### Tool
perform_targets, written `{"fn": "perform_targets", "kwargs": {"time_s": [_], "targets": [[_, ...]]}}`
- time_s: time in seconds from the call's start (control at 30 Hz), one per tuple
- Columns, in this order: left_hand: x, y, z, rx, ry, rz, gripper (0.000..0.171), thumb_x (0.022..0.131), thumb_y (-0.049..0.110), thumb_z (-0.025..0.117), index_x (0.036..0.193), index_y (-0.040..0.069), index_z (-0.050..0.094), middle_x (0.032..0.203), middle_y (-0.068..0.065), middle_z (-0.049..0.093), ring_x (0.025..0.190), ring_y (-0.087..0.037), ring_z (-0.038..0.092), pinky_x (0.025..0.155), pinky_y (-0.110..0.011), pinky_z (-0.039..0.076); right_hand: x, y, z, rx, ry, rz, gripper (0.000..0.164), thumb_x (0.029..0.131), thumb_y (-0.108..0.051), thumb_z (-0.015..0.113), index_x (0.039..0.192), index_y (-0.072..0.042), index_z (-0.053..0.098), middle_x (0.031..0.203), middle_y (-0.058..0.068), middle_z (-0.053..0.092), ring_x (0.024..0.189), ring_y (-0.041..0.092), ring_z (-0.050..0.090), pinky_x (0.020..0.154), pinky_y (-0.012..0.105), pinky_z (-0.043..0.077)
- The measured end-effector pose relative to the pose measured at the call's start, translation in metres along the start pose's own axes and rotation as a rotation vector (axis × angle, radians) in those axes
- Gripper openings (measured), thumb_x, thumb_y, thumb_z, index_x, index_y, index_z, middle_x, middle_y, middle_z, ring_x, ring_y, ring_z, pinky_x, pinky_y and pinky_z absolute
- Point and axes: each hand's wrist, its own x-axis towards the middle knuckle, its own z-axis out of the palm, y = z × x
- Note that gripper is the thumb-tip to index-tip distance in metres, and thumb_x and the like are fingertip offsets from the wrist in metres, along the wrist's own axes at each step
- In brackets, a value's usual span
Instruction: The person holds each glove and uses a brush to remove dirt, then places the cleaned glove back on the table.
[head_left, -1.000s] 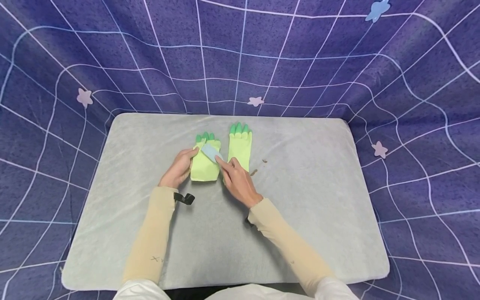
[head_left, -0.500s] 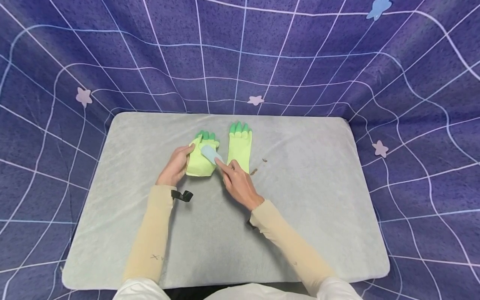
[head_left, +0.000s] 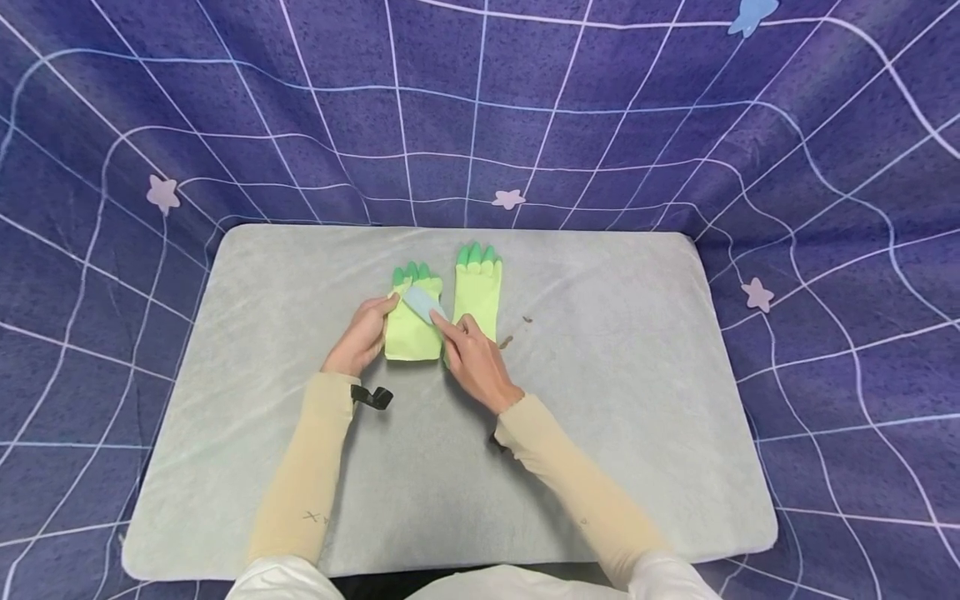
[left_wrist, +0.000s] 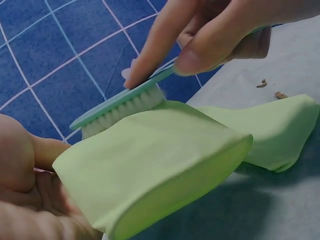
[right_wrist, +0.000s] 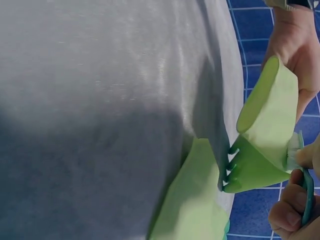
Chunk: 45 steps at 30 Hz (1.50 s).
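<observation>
Brushing, it seems: your right hand [head_left: 477,362] grips the brush [head_left: 422,303] against the glove [head_left: 413,340] your left hand [head_left: 362,335] holds pinched, second glove [head_left: 478,297] at its three o'clock; next stroke likely needs steady support.

From where I'm standing, the person's beige left sleeve [head_left: 307,471] is carrying a dark, handwritten-looking mark [head_left: 311,517] on its near stretch, toward the elbow, and it is reading as an "X". Just to its right a smaller character [head_left: 326,520] is sitting, perhaps an "A" or a "4"; I'm not managing to tell which. The beige right sleeve [head_left: 581,492] is showing one tiny, faint mark [head_left: 583,522], too small for me to be making out.
</observation>
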Motion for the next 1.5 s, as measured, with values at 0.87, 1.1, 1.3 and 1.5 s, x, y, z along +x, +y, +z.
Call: {"fn": "perform_targets", "kwargs": {"time_s": [0.87,1.1,1.3,1.5], "targets": [[0.001,0.006,-0.006,-0.057,0.008,-0.011,0.048,0.118,0.027,0.044,0.147,-0.01,0.046,0.113,-0.002,0.067,0.099,-0.008,0.071,0.089,-0.023,0.063,0.005,-0.002,-0.001,-0.01,-0.022,0.017,0.042,0.114,-0.012,0.05,0.155,-0.017,0.06,0.093,0.005,0.049,0.064,0.011,0.044,0.053,0.023,0.047],[-0.002,0.007,-0.007,-0.045,0.035,-0.005,0.042,0.117,0.029,0.046,0.14,-0.006,0.051,0.102,0.002,0.065,0.089,-0.004,0.068,0.083,-0.019,0.062,0.011,-0.003,0.0,-0.007,-0.018,0.018,0.041,0.114,-0.013,0.051,0.154,-0.017,0.061,0.094,0.006,0.051,0.068,0.012,0.048,0.056,0.027,0.052],[-0.005,0.016,-0.02,-0.107,0.052,0.014,0.051,0.117,0.028,0.046,0.151,-0.01,0.041,0.115,0.0,0.059,0.1,-0.003,0.063,0.09,-0.015,0.059,-0.005,-0.003,-0.002,0.002,-0.049,0.009,0.043,0.112,-0.009,0.053,0.154,-0.017,0.061,0.092,0.005,0.05,0.065,0.012,0.046,0.053,0.026,0.049],[-0.004,0.016,-0.026,-0.133,0.041,0.011,0.052,0.118,0.026,0.044,0.154,-0.011,0.037,0.132,-0.006,0.054,0.114,-0.009,0.062,0.1,-0.02,0.058,-0.011,-0.004,-0.001,0.002,-0.043,-0.027,0.043,0.111,-0.007,0.055,0.153,-0.015,0.062,0.092,0.007,0.051,0.063,0.011,0.045,0.051,0.023,0.046]]}}
